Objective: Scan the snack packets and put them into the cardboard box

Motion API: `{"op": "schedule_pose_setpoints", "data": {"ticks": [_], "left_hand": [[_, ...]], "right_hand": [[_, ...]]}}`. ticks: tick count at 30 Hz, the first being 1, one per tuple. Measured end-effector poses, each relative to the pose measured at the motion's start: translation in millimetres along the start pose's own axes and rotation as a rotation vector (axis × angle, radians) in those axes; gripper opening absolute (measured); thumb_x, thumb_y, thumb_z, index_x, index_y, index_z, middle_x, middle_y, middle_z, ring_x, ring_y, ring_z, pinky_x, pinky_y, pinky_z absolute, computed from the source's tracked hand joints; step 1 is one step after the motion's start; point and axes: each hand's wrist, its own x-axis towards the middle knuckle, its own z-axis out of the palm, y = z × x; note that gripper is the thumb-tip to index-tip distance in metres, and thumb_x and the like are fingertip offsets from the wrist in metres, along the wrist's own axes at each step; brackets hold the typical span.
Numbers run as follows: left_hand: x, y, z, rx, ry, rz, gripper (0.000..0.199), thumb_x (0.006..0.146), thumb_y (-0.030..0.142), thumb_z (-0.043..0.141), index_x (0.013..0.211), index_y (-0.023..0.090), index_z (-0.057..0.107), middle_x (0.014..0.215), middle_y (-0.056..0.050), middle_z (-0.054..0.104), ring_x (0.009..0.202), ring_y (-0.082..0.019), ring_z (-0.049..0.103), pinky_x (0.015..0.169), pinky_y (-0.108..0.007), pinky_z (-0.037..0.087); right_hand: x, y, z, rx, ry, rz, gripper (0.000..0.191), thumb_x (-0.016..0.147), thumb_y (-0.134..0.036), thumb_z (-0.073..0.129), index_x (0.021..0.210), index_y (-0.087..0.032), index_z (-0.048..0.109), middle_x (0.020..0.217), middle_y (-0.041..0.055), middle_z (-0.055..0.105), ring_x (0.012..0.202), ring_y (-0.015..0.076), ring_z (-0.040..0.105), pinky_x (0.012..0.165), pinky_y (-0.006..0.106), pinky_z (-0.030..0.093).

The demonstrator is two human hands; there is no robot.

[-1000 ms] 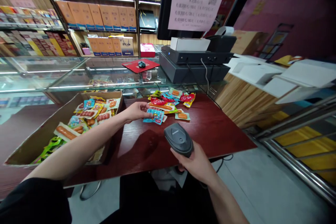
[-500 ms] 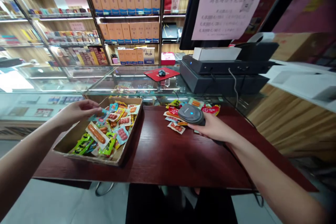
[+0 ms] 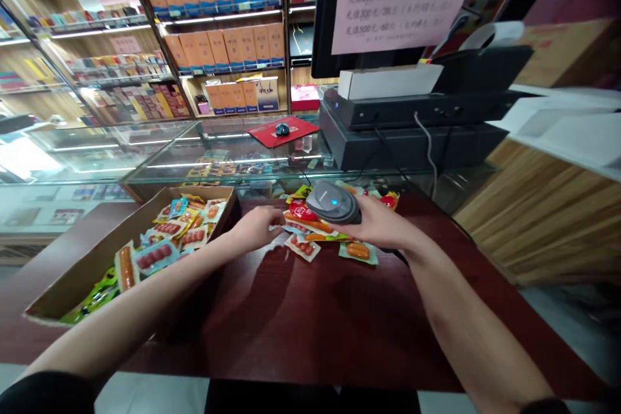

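Note:
My right hand [image 3: 376, 223] is wrapped round a grey barcode scanner [image 3: 332, 202] with a small blue light on top, held over a pile of packed snacks. My left hand [image 3: 259, 226] has its fingers curled together at the left edge of this pile, pinching the end of a sausage packet [image 3: 310, 222]; its fingertips are partly hidden. A small sausage packet [image 3: 303, 247] lies in front of the pile, another packet [image 3: 358, 251] under the scanner hand. On the left, a cardboard box [image 3: 63, 272] holds several snack packets [image 3: 158, 255], partly covered by my left forearm.
Behind the dark red table [image 3: 310, 323] runs a glass display counter [image 3: 228, 158] with a computer mouse [image 3: 282, 129] on a red mat [image 3: 262, 136]. A monitor [image 3: 326, 19] and black till equipment [image 3: 412, 142] stand at the back right. The scanner's cable [image 3: 451, 226] trails at the right.
My left hand has left the box, where it held a bluish packet, and moved right to the pile. The scanner has shifted slightly left. The view has moved closer to the counter.

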Motion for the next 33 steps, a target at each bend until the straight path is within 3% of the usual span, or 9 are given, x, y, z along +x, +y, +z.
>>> {"op": "schedule_pose_setpoints", "data": {"ticks": [3, 8, 11, 15, 17, 20, 23, 27, 33], "left_hand": [[31, 2, 28.1, 0.197, 0.004, -0.029, 0.04, 0.073, 0.019, 0.062, 0.113, 0.014, 0.061, 0.107, -0.015, 0.061, 0.104, -0.029, 0.059, 0.092, -0.038, 0.045], [55, -14, 43.7, 0.044, 0.043, 0.126, 0.067, 0.072, 0.026, 0.066, 0.136, 0.018, 0.048, 0.133, -0.015, 0.042, 0.121, -0.028, 0.05, 0.105, -0.036, 0.039], [60, -18, 45.9, -0.065, 0.048, 0.061, 0.051, 0.077, 0.041, 0.065, 0.124, 0.022, 0.062, 0.128, -0.011, 0.045, 0.119, -0.026, 0.051, 0.105, -0.034, 0.039], [64, -22, 53.2, -0.175, 0.122, -0.107, 0.037, 0.08, 0.053, 0.059, 0.084, 0.018, 0.071, 0.086, -0.008, 0.063, 0.097, -0.024, 0.059, 0.09, -0.032, 0.046], [63, -24, 58.5, -0.266, 0.126, -0.195, 0.037, 0.072, 0.055, 0.068, 0.074, 0.018, 0.066, 0.074, -0.004, 0.063, 0.081, -0.021, 0.061, 0.078, -0.029, 0.048], [60, -28, 63.1, -0.434, 0.154, -0.411, 0.049, 0.051, 0.049, 0.085, 0.082, 0.017, 0.063, 0.081, -0.004, 0.067, 0.074, -0.017, 0.061, 0.067, -0.025, 0.047], [51, -36, 57.1, -0.624, 0.136, -0.619, 0.07, 0.039, 0.033, 0.092, 0.099, 0.014, 0.062, 0.082, -0.005, 0.068, 0.071, -0.015, 0.062, 0.061, -0.023, 0.047], [28, -51, 32.1, -0.914, 0.085, -0.77, 0.061, 0.044, 0.02, 0.09, 0.099, 0.013, 0.064, 0.071, -0.002, 0.068, 0.062, -0.013, 0.062, 0.056, -0.022, 0.049], [-11, -58, 0.5, -1.123, 0.038, -0.636, 0.033, 0.055, 0.018, 0.086, 0.083, 0.01, 0.07, 0.078, -0.006, 0.071, 0.069, -0.015, 0.068, 0.062, -0.025, 0.057]], "right_hand": [[1, 15, 1, 0.068, -0.022, 0.031, 0.046, 0.07, -0.031, 0.076, 0.114, -0.02, 0.066, 0.112, 0.0064, 0.071, 0.103, 0.0274, 0.066, 0.089, 0.04, 0.054], [3, 24, -6, 0.103, -0.015, 0.08, 0.04, 0.072, -0.033, 0.075, 0.109, -0.019, 0.069, 0.101, 0.0073, 0.073, 0.096, 0.0275, 0.068, 0.084, 0.041, 0.057], [4, 22, -10, 0.091, 0.023, 0.093, 0.037, 0.073, -0.034, 0.073, 0.107, -0.019, 0.07, 0.092, 0.0075, 0.074, 0.093, 0.0283, 0.068, 0.081, 0.042, 0.057], [5, 21, -5, 0.077, 0.028, 0.104, 0.034, 0.073, -0.035, 0.073, 0.102, -0.018, 0.07, 0.083, 0.0068, 0.073, 0.086, 0.0265, 0.069, 0.077, 0.04, 0.057], [7, 23, 3, 0.079, -0.008, 0.12, 0.033, 0.073, -0.036, 0.072, 0.1, -0.017, 0.07, 0.074, 0.0052, 0.072, 0.074, 0.0233, 0.069, 0.07, 0.038, 0.057], [13, 26, 21, 0.148, -0.094, 0.195, 0.031, 0.076, -0.04, 0.07, 0.096, -0.017, 0.068, 0.056, 0.0008, 0.065, 0.048, 0.0161, 0.06, 0.05, 0.031, 0.053], [23, 28, 45, 0.283, -0.137, 0.245, 0.028, 0.079, -0.045, 0.065, 0.084, -0.017, 0.065, 0.047, -0.0012, 0.058, 0.037, 0.0123, 0.052, 0.038, 0.026, 0.044], [33, 23, 73, 0.331, -0.134, 0.257, 0.031, 0.079, -0.048, 0.065, 0.085, -0.018, 0.064, 0.048, -0.0009, 0.059, 0.038, 0.0128, 0.053, 0.038, 0.025, 0.044], [29, 14, 79, 0.252, -0.133, 0.141, 0.044, 0.078, -0.041, 0.067, 0.114, -0.015, 0.063, 0.059, -0.0008, 0.065, 0.041, 0.0128, 0.056, 0.046, 0.027, 0.05]]}}
